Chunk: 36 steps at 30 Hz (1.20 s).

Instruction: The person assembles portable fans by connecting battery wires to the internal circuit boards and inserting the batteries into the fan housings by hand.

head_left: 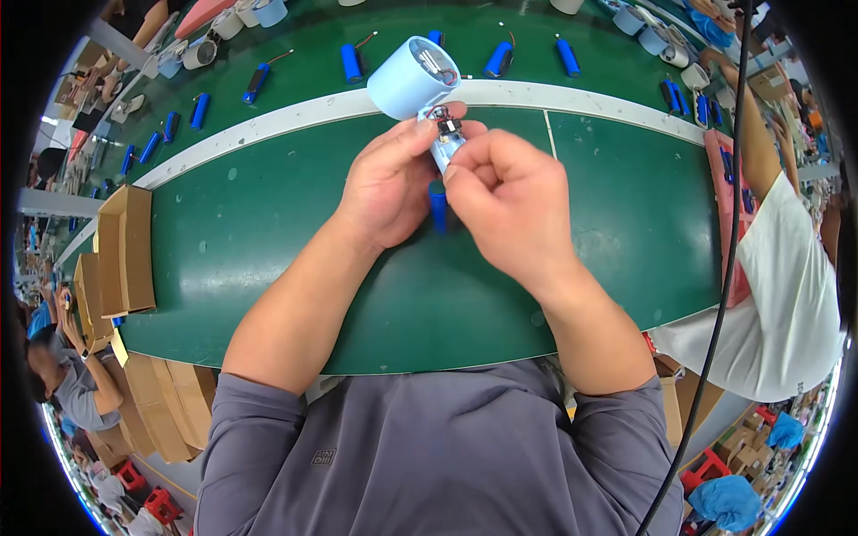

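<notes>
A light-blue handheld housing (393, 82) with a wide, drum-shaped head and a slim handle is tilted above the table. My left hand (386, 183) is closed around its handle near the neck. Inside the open handle, a small black circuit part with thin red and dark wires (444, 123) shows. My right hand (511, 192) is closed too, its thumb and forefinger pinched at the handle's lower end. Any small part between those fingertips is hidden. Just below, between my hands, is a blue cylindrical battery (438, 210), slightly blurred; whether it hangs or lies there I cannot tell.
Several blue batteries (351, 64) with leads lie along the green belt beyond the white rail (331, 109). Cardboard boxes (125, 250) stand at the left. On the right are a pink tray (726, 205), a co-worker's white sleeve (786, 286) and a hanging black cable (720, 304).
</notes>
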Available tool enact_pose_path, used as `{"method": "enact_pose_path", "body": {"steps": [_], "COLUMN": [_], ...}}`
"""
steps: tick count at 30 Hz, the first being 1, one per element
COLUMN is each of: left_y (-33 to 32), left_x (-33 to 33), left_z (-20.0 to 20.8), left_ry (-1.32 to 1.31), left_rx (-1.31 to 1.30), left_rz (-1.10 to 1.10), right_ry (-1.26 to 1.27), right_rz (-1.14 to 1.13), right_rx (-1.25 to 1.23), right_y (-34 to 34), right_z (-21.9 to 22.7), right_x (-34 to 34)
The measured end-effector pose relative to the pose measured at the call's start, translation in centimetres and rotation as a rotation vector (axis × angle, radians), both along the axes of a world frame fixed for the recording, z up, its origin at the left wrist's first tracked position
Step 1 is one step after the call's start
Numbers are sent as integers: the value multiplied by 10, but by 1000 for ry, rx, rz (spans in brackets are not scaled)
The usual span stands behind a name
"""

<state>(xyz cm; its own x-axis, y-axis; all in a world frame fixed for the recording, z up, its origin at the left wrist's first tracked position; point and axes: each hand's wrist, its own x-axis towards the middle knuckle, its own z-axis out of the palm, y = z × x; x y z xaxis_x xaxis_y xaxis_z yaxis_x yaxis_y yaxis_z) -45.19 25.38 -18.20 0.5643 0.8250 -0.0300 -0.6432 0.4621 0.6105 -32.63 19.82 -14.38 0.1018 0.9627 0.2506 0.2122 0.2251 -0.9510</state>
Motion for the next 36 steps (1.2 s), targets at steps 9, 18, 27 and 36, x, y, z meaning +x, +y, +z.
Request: {"method": "enact_pose_path", "body": {"steps": [9,18,27,36], "left_y": [2,0,0,-1], "left_x": [-6,-11,-17,-14], "left_z": [-4,-4,-2,2], "left_ry": [155,265,297,347], "left_rx": [119,95,89,58], "left_rz": [10,41,59,146], "right_ry": [189,425,496,574], "right_rz": [-20,95,84,10], "right_rx": [-197,-339,-441,-426], "right_y": [14,17,17,17], "right_z": [-9,-5,0,-1], "right_x": [5,7,3,-4]}}
